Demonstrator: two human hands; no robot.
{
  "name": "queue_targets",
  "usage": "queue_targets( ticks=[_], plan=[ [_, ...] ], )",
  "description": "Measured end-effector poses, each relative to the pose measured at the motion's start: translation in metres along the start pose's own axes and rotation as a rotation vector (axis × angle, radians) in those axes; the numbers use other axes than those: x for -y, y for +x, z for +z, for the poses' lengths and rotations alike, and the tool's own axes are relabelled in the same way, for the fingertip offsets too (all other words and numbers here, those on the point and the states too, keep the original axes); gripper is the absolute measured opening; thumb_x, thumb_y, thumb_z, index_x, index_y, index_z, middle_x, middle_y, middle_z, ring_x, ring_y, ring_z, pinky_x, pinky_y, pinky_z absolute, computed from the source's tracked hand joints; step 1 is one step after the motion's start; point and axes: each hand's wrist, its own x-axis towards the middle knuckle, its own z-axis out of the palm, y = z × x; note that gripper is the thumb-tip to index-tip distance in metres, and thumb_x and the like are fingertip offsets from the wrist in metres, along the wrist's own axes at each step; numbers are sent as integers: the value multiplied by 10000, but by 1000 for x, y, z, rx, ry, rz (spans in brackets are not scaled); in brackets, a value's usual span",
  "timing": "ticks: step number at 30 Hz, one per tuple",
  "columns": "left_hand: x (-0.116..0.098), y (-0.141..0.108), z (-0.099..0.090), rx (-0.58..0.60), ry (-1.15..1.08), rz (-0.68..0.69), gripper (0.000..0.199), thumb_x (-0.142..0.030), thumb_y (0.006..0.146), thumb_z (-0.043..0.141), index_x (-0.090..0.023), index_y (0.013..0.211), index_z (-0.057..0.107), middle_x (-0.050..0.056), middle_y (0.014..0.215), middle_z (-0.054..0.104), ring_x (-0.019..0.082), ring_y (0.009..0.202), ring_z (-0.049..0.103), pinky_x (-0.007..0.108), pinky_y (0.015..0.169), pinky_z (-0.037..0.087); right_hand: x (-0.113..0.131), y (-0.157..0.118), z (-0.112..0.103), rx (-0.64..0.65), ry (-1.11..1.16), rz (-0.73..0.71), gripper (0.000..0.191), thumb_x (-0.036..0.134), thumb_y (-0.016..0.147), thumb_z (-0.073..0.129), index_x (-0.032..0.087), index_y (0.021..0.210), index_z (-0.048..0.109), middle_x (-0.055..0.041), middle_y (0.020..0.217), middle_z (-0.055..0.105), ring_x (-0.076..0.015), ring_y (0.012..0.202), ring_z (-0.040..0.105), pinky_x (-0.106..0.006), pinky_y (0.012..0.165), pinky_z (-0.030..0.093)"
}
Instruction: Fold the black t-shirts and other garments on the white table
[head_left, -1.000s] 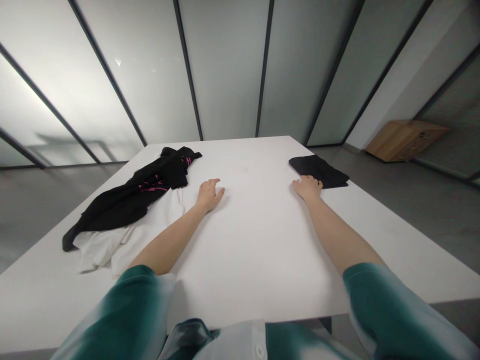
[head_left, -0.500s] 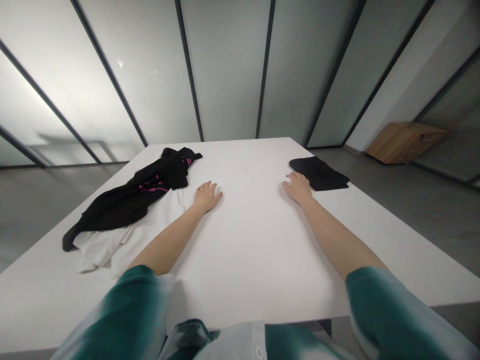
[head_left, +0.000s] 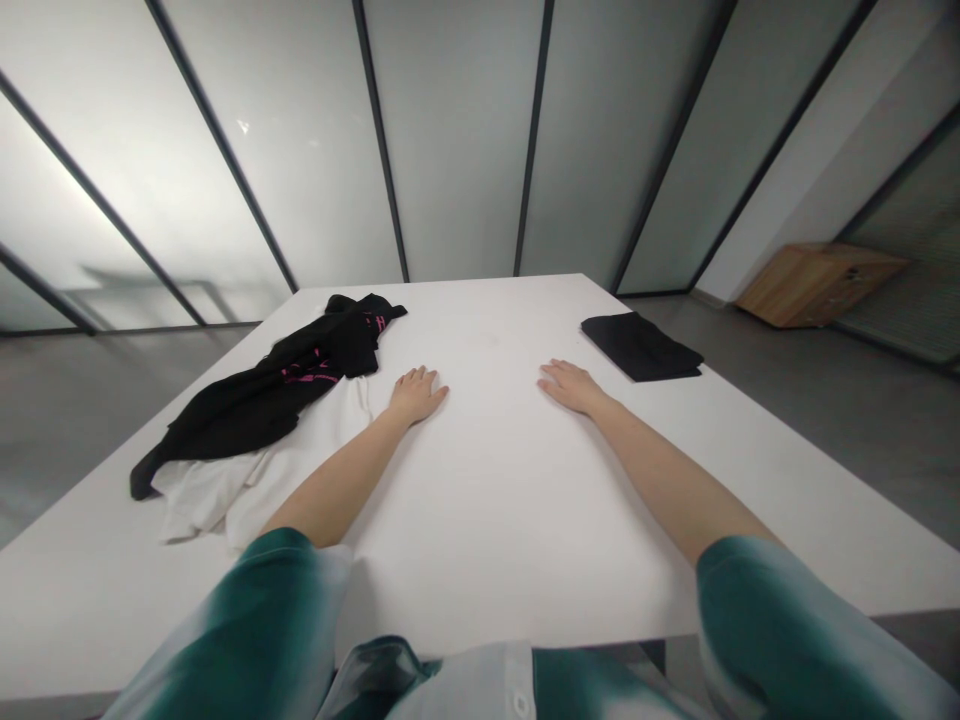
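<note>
My left hand [head_left: 417,394] rests palm down on the white table [head_left: 480,480], fingers spread and nothing in it. Just left of it lie a rumpled black garment with pink print [head_left: 255,395] and a white garment [head_left: 300,465], which the black one partly covers. My right hand [head_left: 570,386] is also flat on the tabletop, its fingers stretched out to the left and holding nothing. A neatly folded black cloth [head_left: 641,347] lies to the right of that hand, apart from it.
Frosted glass panels [head_left: 457,140] with dark frames rise behind the table. A wooden cabinet [head_left: 817,285] stands on the grey floor [head_left: 795,410] at the right, beyond the table's edge.
My right hand has moved left, away from the folded black cloth that it was beside. My left hand and the garments near it stay where they were.
</note>
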Motion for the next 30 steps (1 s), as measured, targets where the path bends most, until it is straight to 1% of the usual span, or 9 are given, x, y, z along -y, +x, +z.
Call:
queue_targets(
  ticks=[11, 13, 16, 18, 20, 22, 24, 26, 30],
  plan=[
    [-7, -4, -2, -74, 26, 21, 506, -481, 949, 434, -165, 1317, 578, 191, 1366, 590, 349, 1295, 531, 498, 1075, 400, 5, -2, 0, -10, -15, 0, 553, 446, 1011, 412, 157, 1472, 509, -164, 1563, 439, -301, 1464, 372, -464, 1173, 325],
    [-6, 1, -8, -29, 37, 18, 530, -503, 934, 444, -161, 1317, 577, 202, 1353, 595, 363, 1280, 542, 501, 1042, 427, 5, -3, -1, -6, -23, 2, 558, 441, 1014, 405, 151, 1480, 499, -166, 1567, 432, -299, 1467, 368, -458, 1175, 322],
    [1, 21, -25, 143, 87, 41, 568, -545, 873, 515, -179, 1300, 594, 190, 1362, 605, 355, 1243, 576, 456, 1005, 462, 6, -3, -2, -4, -28, 8, 547, 432, 1015, 407, 158, 1480, 500, -156, 1569, 433, -291, 1468, 369, -454, 1179, 320],
    [12, 37, -40, 252, 71, 66, 530, -523, 848, 553, -204, 1267, 620, 150, 1317, 651, 317, 1197, 616, 398, 996, 474, 6, -3, -1, -15, -24, 6, 535, 424, 1014, 413, 162, 1470, 511, -152, 1565, 439, -288, 1462, 380, -453, 1178, 322],
    [31, 48, -54, 250, 25, 52, 465, -475, 873, 526, -223, 1250, 632, 117, 1244, 697, 285, 1153, 642, 369, 982, 485, 5, -4, -1, -25, -19, 3, 530, 423, 1014, 417, 164, 1465, 519, -150, 1564, 442, -286, 1458, 388, -447, 1178, 324],
    [53, 50, -65, 103, 77, -42, 473, -456, 873, 536, -209, 1268, 619, 149, 1268, 679, 324, 1197, 608, 432, 995, 480, 5, -4, -1, -28, -14, 2, 529, 430, 1011, 427, 171, 1462, 524, -144, 1564, 444, -285, 1455, 392, -437, 1179, 324],
    [77, 45, -71, -71, 197, -220, 575, -468, 813, 632, -160, 1297, 595, 235, 1378, 585, 427, 1304, 499, 568, 1024, 432, 6, -4, -1, -29, -12, 6, 530, 439, 1005, 441, 179, 1457, 532, -142, 1564, 444, -290, 1452, 397, -435, 1178, 325],
    [97, 37, -72, -104, 211, -416, 631, -469, 777, 690, -120, 1294, 592, 296, 1436, 504, 496, 1346, 423, 670, 1025, 381, 6, -4, -1, -32, -10, 7, 533, 443, 1000, 451, 174, 1452, 538, -150, 1562, 445, -296, 1447, 403, -435, 1176, 328],
    [118, 28, -68, -89, -11, -608, 380, -366, 866, 594, -115, 1141, 673, 289, 1392, 549, 477, 1328, 461, 682, 1040, 363, 6, -4, 0, -38, -11, 2, 544, 446, 999, 443, 160, 1452, 537, -165, 1555, 450, -308, 1438, 412, -452, 1165, 340]
  ],
)
